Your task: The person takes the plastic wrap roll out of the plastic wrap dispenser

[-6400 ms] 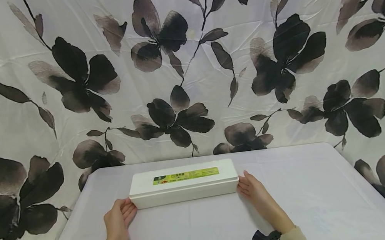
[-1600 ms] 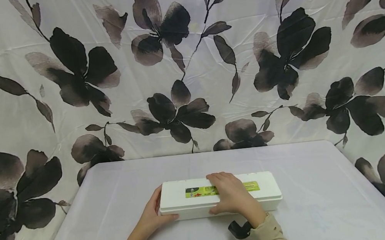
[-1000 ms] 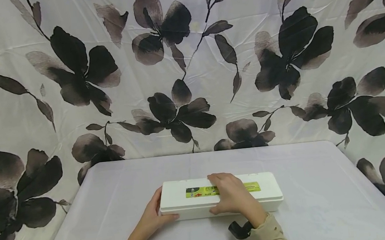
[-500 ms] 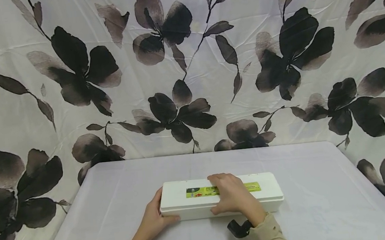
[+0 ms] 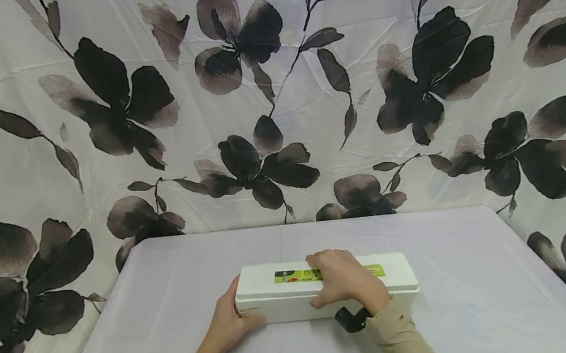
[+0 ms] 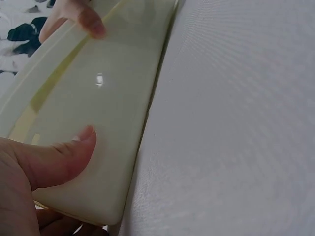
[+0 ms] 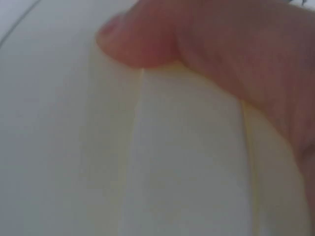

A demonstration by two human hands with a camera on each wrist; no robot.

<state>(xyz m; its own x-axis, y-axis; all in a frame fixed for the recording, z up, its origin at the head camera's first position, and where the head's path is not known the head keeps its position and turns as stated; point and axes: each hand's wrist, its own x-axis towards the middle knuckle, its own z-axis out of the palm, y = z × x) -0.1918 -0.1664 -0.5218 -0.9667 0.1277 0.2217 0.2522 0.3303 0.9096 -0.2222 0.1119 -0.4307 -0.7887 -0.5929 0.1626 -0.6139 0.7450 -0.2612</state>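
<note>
A long white cling film box (image 5: 286,314) with a yellow-green label on its lid (image 5: 260,288) lies crosswise on the table. My left hand (image 5: 225,321) grips its left end, thumb on the front wall and fingers round the end. From above, my right hand (image 5: 344,278) holds the lid near the middle, thumb at the front edge and fingers over the top. In the left wrist view a narrow yellowish gap (image 6: 61,73) shows between lid and box, so the lid's front edge stands slightly raised. The right wrist view shows the right thumb (image 7: 142,42) at the lid's edge, blurred.
A white cloth covers the table (image 5: 478,294). Behind it hangs a curtain (image 5: 331,92) with dark flowers. A black wrist device (image 5: 350,320) sits below the right hand, close before the box.
The box was farther back and left, with a hand at each end; it now lies nearer. In the last half second the right hand has raised the lid's front edge slightly; the left hand stays.
</note>
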